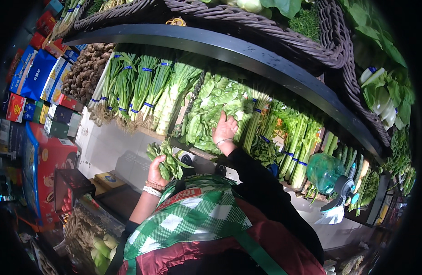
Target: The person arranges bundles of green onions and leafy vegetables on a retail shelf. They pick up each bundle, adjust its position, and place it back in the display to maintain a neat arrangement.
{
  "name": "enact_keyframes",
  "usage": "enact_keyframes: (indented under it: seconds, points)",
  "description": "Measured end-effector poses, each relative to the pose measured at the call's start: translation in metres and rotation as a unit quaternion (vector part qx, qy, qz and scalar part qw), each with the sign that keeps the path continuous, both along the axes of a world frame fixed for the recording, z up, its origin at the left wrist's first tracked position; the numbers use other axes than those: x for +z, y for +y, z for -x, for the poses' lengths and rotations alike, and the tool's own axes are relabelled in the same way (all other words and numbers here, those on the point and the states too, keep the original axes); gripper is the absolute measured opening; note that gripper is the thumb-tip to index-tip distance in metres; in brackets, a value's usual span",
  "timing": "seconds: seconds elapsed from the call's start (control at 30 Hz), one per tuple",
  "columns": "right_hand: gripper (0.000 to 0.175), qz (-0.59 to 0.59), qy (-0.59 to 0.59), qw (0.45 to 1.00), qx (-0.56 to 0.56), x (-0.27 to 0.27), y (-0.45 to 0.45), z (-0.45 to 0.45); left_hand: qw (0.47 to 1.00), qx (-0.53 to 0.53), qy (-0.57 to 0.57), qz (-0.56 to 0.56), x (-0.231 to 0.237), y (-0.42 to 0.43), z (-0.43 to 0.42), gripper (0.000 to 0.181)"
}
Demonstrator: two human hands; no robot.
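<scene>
My left hand holds a bunch of flat green bean pods in front of the green checked apron. Several pods stick out past the fingers. Over a bin of loose flat bean pods, my right hand has its fingers partly bent and somewhat apart, with no pod visible in it. Whether its fingertips touch the pile is hard to tell. Bundled long green stalks stand just right of that hand. Left of the bin lie thick pale-green stems with leaves.
A dark shelf edge with wicker baskets overhangs the bins. Scallions and ginger lie left, celery right. A green transparent bottle hangs at right. Stacked boxes and a dark crate stand left.
</scene>
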State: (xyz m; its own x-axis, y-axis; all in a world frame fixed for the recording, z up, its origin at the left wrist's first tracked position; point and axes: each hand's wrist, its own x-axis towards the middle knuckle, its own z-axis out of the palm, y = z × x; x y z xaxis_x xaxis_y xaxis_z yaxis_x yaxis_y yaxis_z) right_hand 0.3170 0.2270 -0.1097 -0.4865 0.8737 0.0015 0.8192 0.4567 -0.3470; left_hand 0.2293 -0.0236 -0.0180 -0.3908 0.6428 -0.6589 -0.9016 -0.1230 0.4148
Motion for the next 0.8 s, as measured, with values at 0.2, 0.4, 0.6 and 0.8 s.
enact_keyframes:
  seconds: [0.2, 0.4, 0.6, 0.8]
  points:
    - [0.040, -0.074, 0.083, 0.988, 0.111, -0.003, 0.001, -0.016, 1.000, -0.005, -0.002, 0.012, -0.003, 0.006, 0.000, 0.038]
    - [0.036, -0.069, 0.186, 0.950, 0.242, 0.012, -0.009, -0.036, 1.000, -0.013, 0.004, 0.014, -0.006, 0.009, 0.001, 0.039]
    - [0.021, 0.046, 0.294, 0.954, 0.041, 0.009, 0.011, -0.039, 1.000, -0.010, 0.001, 0.015, -0.007, 0.004, -0.001, 0.040]
    - [0.061, 0.064, 0.007, 0.998, 0.002, 0.008, 0.036, -0.030, 1.000, 0.001, 0.009, 0.022, -0.013, -0.002, -0.001, 0.041]
